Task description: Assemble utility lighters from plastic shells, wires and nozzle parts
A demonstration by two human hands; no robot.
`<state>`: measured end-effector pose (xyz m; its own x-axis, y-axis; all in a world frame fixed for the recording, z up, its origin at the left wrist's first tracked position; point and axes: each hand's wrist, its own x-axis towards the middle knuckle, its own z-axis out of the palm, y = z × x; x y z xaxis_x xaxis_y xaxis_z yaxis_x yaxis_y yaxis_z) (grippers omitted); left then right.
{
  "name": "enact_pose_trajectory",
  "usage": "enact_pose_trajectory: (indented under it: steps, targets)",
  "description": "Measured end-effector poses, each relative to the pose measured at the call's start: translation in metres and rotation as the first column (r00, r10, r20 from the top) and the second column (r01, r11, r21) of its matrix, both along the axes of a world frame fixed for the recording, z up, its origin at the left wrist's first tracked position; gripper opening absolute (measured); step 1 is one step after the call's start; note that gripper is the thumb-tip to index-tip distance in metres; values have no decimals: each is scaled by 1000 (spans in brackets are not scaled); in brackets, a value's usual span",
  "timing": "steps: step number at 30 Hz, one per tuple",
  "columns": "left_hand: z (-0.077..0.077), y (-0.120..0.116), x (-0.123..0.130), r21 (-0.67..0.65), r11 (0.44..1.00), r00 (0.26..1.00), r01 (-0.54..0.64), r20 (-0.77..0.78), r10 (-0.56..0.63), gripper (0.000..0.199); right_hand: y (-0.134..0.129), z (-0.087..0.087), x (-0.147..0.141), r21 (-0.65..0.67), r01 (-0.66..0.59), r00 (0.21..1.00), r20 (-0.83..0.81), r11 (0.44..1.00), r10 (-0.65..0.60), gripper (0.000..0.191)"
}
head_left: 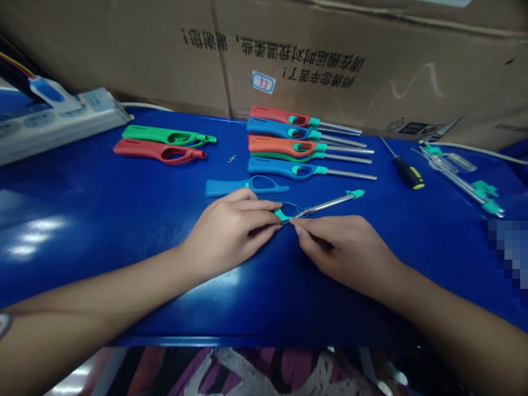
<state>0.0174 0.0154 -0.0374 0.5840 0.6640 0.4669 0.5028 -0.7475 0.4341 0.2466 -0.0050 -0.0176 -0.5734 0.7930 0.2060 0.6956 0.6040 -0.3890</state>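
Lighter [319, 208] is supported on the blue tabletop [136, 253], its teal trigger [282, 215] end held under the left hand's [233, 220] bent fingers. The right hand's [350, 239] thumb and forefinger are drawn close at the metal tube's [334, 203] near end; whether anything is pinched cannot be told. Light, stiff plastic and slippery metal are expected; grip is best taken behind the tube.

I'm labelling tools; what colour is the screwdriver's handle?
The handle is black with yellow parts, shown in the head view.
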Motion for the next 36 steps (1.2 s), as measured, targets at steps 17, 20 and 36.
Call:
enact_pose_trajectory:
  steps: [17, 20, 36]
  targets:
    - [0, 6, -5, -24, 996, 996, 85, 36, -85, 11, 20, 5, 13, 119, -65, 987, 156, 991, 46, 20]
    - [2, 4, -3, -66, 996, 997, 53, 67, -48, 11, 20, 4, 14, 105, -64, 986, 160, 992, 47, 18]
    - [13, 4, -2, -166, 986, 998, -21, 57, 31, 20, 19, 4, 13, 103, -87, 980, 189, 991, 67, 21]
